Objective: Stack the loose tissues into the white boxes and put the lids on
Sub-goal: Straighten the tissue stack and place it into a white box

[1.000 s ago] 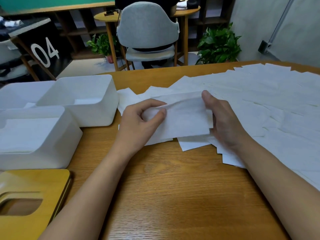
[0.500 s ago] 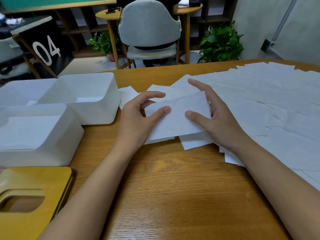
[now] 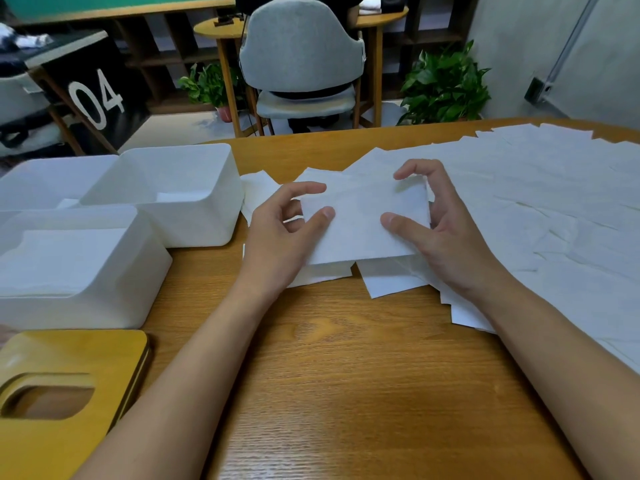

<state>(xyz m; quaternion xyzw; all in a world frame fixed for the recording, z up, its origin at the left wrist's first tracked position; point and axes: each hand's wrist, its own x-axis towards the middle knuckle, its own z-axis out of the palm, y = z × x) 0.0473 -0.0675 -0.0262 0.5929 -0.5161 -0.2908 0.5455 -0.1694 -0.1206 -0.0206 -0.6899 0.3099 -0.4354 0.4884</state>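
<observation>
A: Left of the tabletop (image 3: 346, 375)?
B: White boxes (image 3: 194, 230) far, wooden lid (image 3: 69, 358) near.
A: Centre?
B: One tissue (image 3: 360, 220) is held above the tabletop, clamped by the fingers of the left hand (image 3: 273, 244) and right hand (image 3: 457, 244).
A: Right?
B: Loose tissues (image 3: 536, 202) are spread there.

Boxes (image 3: 166, 195) left of tissues (image 3: 519, 202), lid (image 3: 69, 375) nearest, all on table (image 3: 346, 393)

Grey chair (image 3: 301, 46), leafy plant (image 3: 445, 88) and black "04" board (image 3: 95, 98) beyond wooden table (image 3: 346, 375).

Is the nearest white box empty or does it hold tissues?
Not empty: a flat stack of tissues lies inside the nearest white box, below its rim.
</observation>
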